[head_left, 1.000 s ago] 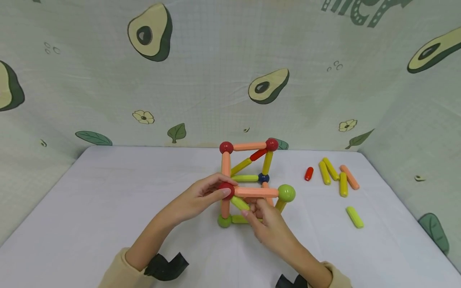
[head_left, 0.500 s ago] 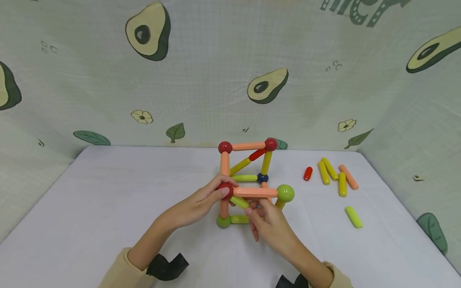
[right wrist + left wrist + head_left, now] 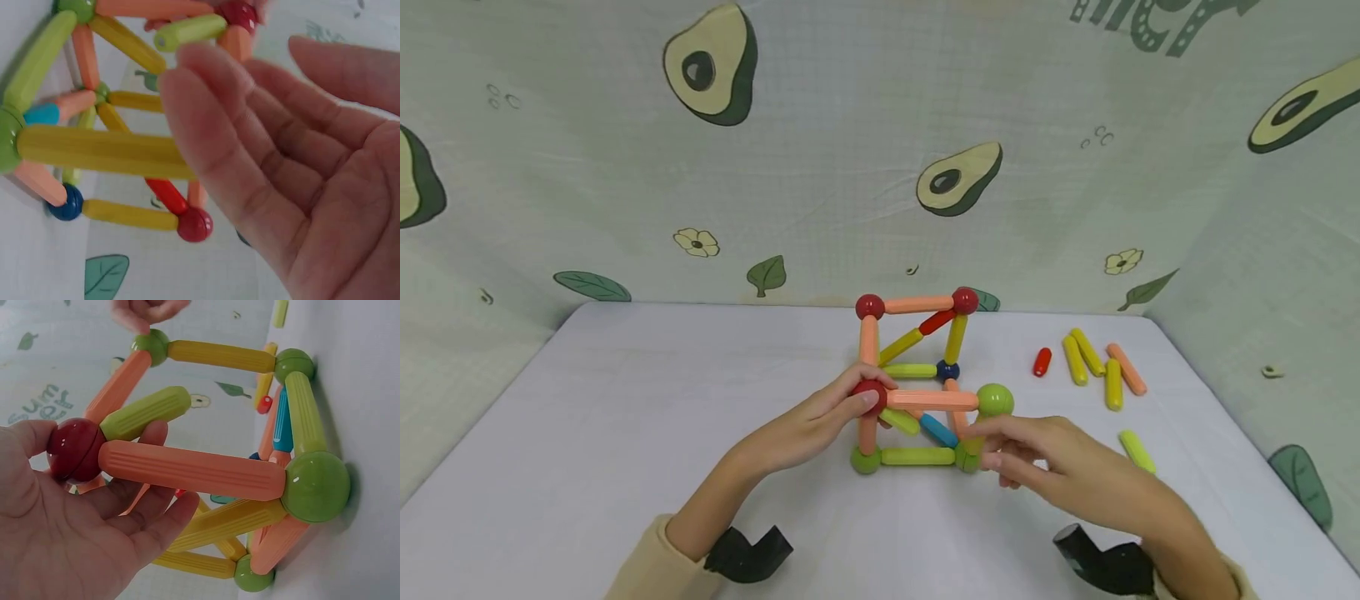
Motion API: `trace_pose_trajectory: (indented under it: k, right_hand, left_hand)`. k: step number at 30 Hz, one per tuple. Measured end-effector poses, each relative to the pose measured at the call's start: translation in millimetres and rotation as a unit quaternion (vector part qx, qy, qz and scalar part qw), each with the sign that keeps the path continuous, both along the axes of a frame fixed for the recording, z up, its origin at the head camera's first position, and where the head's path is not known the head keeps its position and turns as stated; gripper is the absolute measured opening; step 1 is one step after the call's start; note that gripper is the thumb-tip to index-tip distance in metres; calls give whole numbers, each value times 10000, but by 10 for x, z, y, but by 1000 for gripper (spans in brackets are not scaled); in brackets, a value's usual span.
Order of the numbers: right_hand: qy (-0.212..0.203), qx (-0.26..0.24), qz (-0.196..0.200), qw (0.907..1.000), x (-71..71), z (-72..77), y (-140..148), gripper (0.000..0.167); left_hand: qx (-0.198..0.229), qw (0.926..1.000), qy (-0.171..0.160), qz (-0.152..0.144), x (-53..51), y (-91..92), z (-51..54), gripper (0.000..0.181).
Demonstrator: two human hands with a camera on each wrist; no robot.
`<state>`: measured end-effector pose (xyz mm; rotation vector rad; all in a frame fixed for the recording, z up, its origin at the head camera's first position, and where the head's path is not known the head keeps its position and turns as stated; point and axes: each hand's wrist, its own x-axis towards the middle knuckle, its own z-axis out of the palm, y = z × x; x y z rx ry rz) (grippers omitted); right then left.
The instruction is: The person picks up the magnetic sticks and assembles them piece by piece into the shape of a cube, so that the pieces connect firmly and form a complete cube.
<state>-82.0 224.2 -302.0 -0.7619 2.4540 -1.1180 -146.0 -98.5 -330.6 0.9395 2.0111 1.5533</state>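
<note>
A cube-like frame of magnetic sticks and balls stands on the white table. My left hand [image 3: 812, 421] pinches the red ball [image 3: 870, 398] at its near upper left corner. From that ball a short light-green stick [image 3: 147, 412] juts out, its far end free. An orange stick [image 3: 932, 401] runs from the red ball to the green ball [image 3: 996, 401] at the upper right. Just right of the lower right green ball [image 3: 967, 457], my right hand [image 3: 1060, 467] has loosely bent fingers and holds nothing. In the right wrist view its fingers cover part of a yellow stick [image 3: 100, 149].
Loose sticks lie at the right: a short red one [image 3: 1042, 362], several yellow ones [image 3: 1114, 385], an orange one [image 3: 1127, 369] and a light-green one [image 3: 1137, 450], partly behind my right hand. A patterned cloth [image 3: 835, 167] hangs behind the table.
My right hand has let go of the short light-green stick and moved right, uncovering a blue stick and the frame's lower front edge. My left hand stays on the red ball.
</note>
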Motion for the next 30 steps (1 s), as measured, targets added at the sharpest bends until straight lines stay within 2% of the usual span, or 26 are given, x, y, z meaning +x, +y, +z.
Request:
trace_pose_trajectory:
  k: [3,5,7,9,12,14,17,19,22,25,30]
  right_hand:
    - [328,-501,-79,9982,-51,46,255,26]
    - [655,-722,-497,9940,-109,46,395,23]
    - [1054,-718,-1170,9849,-184,36,513,21]
    - [1115,-533,-2065,9706,-268,8,620,22]
    - [889,-61,-3207,9430,-397,-77,786,38]
    - [510,164,-3787,9240,-475,-161,902,50]
    - [74,489,-4354,8989,-566,-300,1069,57]
    - [-260,684,-4555,8872,-614,-389,1178,58]
    - [-727,1131,-4563,8796,-669,-508,1327,64]
    - [-967,1536,-4368,8811,-703,-587,1431,67]
    - [-839,1968,-4115,8859,-717,-622,1494,64]
  left_hand:
    - [-28,10000,33,24,-7,-2,1,36]
    - [-44,10000,45,47,-9,-6,1,36]
    - [-62,9999,56,72,-8,-10,1,35]
    - [-85,9999,55,97,-7,-15,4,35]
    - [-97,9999,35,101,-4,-20,7,35]
    - [-90,9999,23,78,-1,-22,9,35]
    - [-75,10000,26,56,1,-22,10,35]
    - [-79,9999,36,53,1,-22,10,35]
    - [-83,10000,25,49,0,-22,9,36]
    - [-94,9999,15,39,-1,-23,5,36]
    - [-106,9999,33,35,-7,-25,-3,38]
